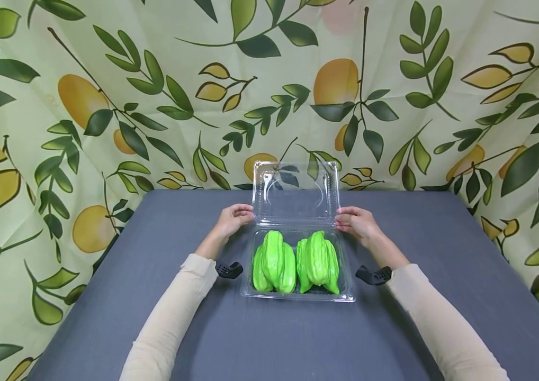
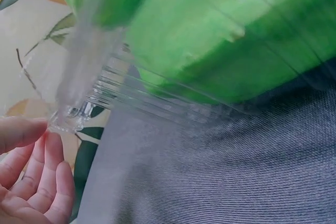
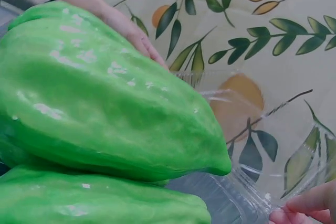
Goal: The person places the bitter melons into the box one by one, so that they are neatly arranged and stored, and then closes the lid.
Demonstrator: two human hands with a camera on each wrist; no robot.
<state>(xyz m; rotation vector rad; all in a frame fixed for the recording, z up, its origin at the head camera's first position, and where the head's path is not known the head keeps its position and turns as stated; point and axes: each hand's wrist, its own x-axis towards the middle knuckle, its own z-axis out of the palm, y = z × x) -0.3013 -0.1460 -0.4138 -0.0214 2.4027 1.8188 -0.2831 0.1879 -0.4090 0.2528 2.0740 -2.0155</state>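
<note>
A clear plastic clamshell box (image 1: 298, 298) lies on the table with its lid (image 1: 293, 196) raised at the back. Inside it, side by side, sit two bright green, deeply ridged fruits resembling star fruit, a left one (image 1: 273, 262) and a right one (image 1: 318, 263). My left hand (image 1: 237, 219) pinches the lid's left edge low down; thumb and fingertips (image 2: 52, 142) meet at its clear corner. On the other side, my right hand (image 1: 357, 223) pinches the lid's right edge, with thumb and fingers (image 3: 310, 200) at the plastic. Green fruit (image 3: 115, 93) fills much of the right wrist view.
The box stands on a dark grey-blue table (image 1: 298, 338). Close behind the lid hangs a curtain (image 1: 279, 69) printed with leaves and orange fruit. A black wrist mount (image 1: 228, 270) is on the left wrist, and another mount (image 1: 373, 275) on the right.
</note>
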